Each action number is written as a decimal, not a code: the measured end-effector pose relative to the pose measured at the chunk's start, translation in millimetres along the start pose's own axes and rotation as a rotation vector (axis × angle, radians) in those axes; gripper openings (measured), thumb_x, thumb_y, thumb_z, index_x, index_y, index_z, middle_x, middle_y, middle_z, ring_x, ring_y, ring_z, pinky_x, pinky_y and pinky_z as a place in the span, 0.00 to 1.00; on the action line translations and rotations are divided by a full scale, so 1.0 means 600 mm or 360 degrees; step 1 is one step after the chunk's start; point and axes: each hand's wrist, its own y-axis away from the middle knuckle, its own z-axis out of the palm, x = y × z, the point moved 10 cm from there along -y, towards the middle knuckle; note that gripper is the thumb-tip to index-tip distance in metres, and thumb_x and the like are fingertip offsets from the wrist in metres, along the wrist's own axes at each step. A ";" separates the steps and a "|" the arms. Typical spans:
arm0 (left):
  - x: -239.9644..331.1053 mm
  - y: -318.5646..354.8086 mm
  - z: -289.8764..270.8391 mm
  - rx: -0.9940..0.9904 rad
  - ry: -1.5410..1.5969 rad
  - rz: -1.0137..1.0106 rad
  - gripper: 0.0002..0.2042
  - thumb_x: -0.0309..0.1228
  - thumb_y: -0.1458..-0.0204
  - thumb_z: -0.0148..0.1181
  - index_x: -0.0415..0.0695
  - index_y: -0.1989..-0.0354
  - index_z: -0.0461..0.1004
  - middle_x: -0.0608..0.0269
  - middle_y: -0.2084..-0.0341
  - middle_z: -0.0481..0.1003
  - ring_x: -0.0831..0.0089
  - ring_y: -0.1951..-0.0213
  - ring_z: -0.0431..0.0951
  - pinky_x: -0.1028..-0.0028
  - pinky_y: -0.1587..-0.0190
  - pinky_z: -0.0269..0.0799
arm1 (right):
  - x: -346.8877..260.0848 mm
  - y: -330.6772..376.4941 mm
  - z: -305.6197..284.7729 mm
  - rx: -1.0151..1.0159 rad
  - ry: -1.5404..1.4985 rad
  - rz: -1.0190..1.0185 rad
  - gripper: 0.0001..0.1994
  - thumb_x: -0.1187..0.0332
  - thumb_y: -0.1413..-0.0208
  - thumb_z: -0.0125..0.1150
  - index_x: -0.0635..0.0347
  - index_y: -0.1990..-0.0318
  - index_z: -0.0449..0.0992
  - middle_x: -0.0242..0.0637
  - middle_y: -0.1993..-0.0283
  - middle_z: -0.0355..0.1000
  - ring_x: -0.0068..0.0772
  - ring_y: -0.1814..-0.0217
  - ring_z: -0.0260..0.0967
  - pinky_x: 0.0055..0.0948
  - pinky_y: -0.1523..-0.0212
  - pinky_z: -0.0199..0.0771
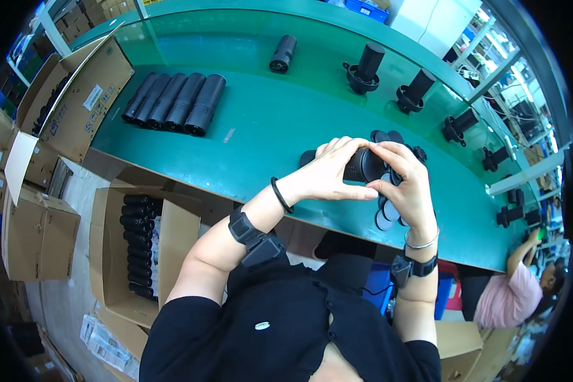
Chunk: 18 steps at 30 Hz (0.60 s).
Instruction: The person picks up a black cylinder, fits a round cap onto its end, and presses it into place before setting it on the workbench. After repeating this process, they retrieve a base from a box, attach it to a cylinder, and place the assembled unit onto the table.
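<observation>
At the centre of the frame, the left hand [328,172] and right hand [406,184] meet around a short black plastic cylinder [361,165], fingers of both closed on it just above the green counter [267,121]. Flat black round caps [386,215] lie beneath the right hand. Further up and left, a row of black ribbed tubes [175,102] rests side by side. Black flanged fittings [365,70] stand along the upper right.

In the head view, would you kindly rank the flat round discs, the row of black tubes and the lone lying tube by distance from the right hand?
From the right hand:
1. Flat round discs, just beneath it.
2. Lone lying tube, far side of the belt.
3. Row of black tubes, far left.
</observation>
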 end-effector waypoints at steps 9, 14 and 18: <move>-0.008 0.001 -0.009 0.0105 0.0030 -0.0048 0.32 0.56 0.45 0.59 0.45 0.41 0.64 0.53 0.49 0.68 0.56 0.41 0.65 0.57 0.36 0.52 | -0.023 -0.010 0.009 -0.0008 0.0193 0.0007 0.30 0.79 0.69 0.75 0.64 0.50 0.79 0.41 0.50 0.74 0.40 0.49 0.73 0.31 0.48 0.73; -0.007 0.003 -0.011 0.0119 0.0022 -0.0038 0.31 0.56 0.47 0.61 0.45 0.43 0.66 0.54 0.51 0.69 0.56 0.43 0.66 0.56 0.37 0.53 | -0.024 -0.011 0.015 -0.0039 0.0219 0.0042 0.30 0.78 0.70 0.75 0.64 0.50 0.79 0.41 0.51 0.73 0.40 0.50 0.73 0.31 0.50 0.74; -0.009 0.001 -0.012 0.0083 -0.0013 -0.0070 0.29 0.53 0.48 0.63 0.45 0.45 0.67 0.55 0.53 0.70 0.56 0.45 0.68 0.57 0.38 0.54 | -0.029 -0.015 0.021 -0.0030 0.0226 -0.0075 0.31 0.76 0.71 0.77 0.64 0.50 0.79 0.41 0.53 0.73 0.40 0.50 0.72 0.32 0.51 0.74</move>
